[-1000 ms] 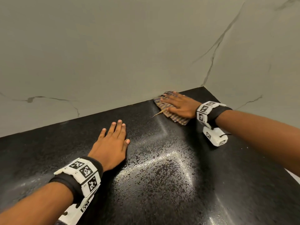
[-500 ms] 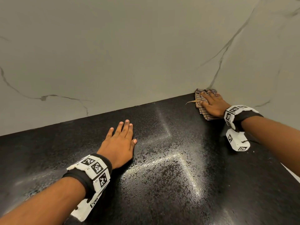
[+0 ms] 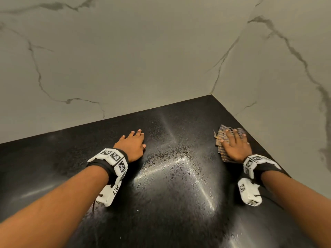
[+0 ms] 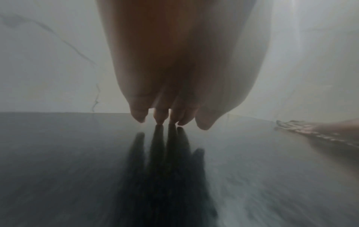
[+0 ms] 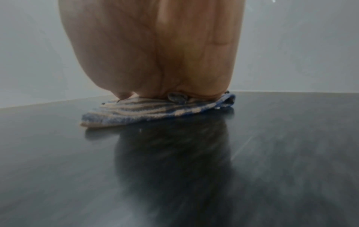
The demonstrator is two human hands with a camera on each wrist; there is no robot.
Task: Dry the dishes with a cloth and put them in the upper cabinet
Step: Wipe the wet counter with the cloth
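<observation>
Since the earlier frames, the right hand [image 3: 234,147] is sliding the striped cloth [image 3: 222,151] back out of the far corner, now lying beside the right wall [image 3: 279,86]. Its fingers are spreading flat, pressing the cloth onto the black counter [image 3: 170,203] and hiding much of it. Well apart, the left hand [image 3: 131,146] is resting flat, fingers straight. Both wrist views are looking hazy.
</observation>
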